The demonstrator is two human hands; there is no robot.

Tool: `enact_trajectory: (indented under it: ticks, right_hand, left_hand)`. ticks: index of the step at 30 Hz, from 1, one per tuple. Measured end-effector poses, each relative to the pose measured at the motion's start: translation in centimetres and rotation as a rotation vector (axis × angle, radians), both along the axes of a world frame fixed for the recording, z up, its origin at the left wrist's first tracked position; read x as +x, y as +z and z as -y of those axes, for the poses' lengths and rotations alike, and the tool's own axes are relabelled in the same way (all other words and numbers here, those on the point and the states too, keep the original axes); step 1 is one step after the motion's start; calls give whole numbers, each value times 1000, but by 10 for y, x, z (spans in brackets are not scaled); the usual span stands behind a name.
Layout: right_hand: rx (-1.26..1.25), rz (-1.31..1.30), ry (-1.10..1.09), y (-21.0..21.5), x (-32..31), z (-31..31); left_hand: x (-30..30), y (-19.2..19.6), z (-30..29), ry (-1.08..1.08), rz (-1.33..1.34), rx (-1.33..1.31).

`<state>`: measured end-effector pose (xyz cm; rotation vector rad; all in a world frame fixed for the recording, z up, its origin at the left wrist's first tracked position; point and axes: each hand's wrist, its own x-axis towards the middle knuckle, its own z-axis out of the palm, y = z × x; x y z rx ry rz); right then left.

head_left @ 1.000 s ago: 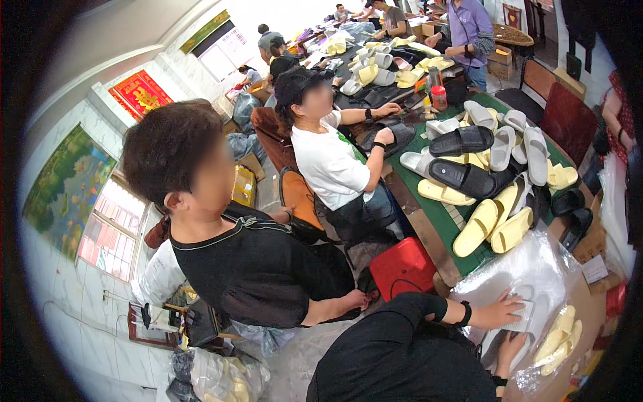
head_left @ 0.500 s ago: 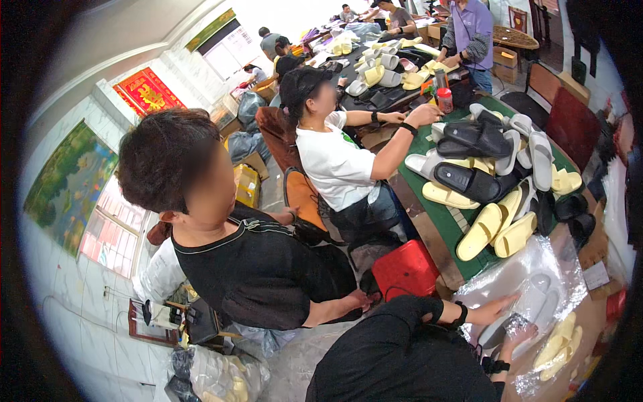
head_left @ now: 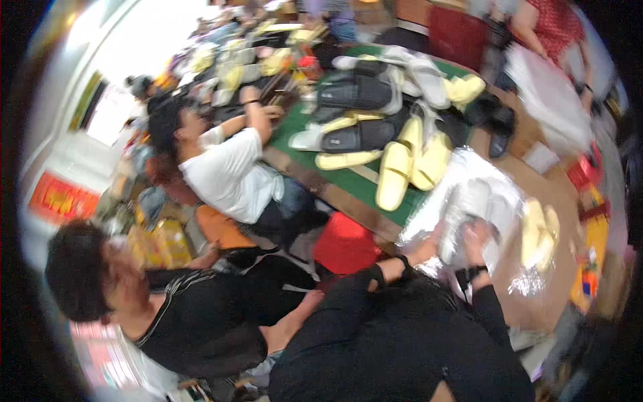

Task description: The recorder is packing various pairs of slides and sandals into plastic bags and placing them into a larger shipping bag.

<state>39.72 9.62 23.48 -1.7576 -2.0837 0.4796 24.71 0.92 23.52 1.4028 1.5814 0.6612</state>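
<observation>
A pair of grey slippers (head_left: pixel 458 209) lies on clear plastic wrapping (head_left: pixel 426 216) at the bench's near side. My left hand (head_left: pixel 426 248) touches the near left side of the slippers and plastic; its fingers are smeared by motion. Across the near end of the same pair, my right hand (head_left: pixel 476 236) is closed on a slipper, with plastic around it. A pair of pale yellow slippers (head_left: pixel 538 231) rests on the brown board to the right of my hands, with shiny film at its near end.
Yellow, black and grey slippers (head_left: pixel 395 161) are heaped on the green mat (head_left: pixel 295 137) beyond the plastic. A red stool (head_left: pixel 345 244) stands left of the bench. A person in black (head_left: pixel 221 308) is close on my left; another in white (head_left: pixel 228 174) sits at the bench.
My view has swung right, so the bench and people sit further left, and a person in red shows at the far right. My hands stay at the grey slippers.
</observation>
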Motion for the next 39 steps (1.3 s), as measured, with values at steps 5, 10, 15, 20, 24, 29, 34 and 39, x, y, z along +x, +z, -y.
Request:
enact_trajectory:
  ticks: [5, 10, 15, 20, 24, 29, 34, 39]
  right_hand:
    - [38, 123, 207, -1, 8, 29]
    - [6, 70, 170, -3, 50, 57]
    - [-144, 117, 66, -7, 72, 78]
    - [-92, 72, 200, -26, 94, 81]
    - [26, -176, 153, -19, 84, 77]
    - [107, 171, -71, -14, 75, 70]
    - [-49, 173, 41, -13, 81, 71]
    - [-652, -192, 460, 8, 65, 82]
  left_hand:
    - [-15, -70, 5, 287, 302, 58]
    - [-1, -48, -3, 233, 584, -263]
    - [-2, -51, 4, 278, 678, -267]
    - [0, -55, 6, 305, 782, -354]
    - [0, -70, 12, 182, 479, -290]
    - [14, -61, 16, 131, 213, -158]
    - [20, -50, 21, 236, 502, -280]
    - [20, -54, 26, 341, 557, -343]
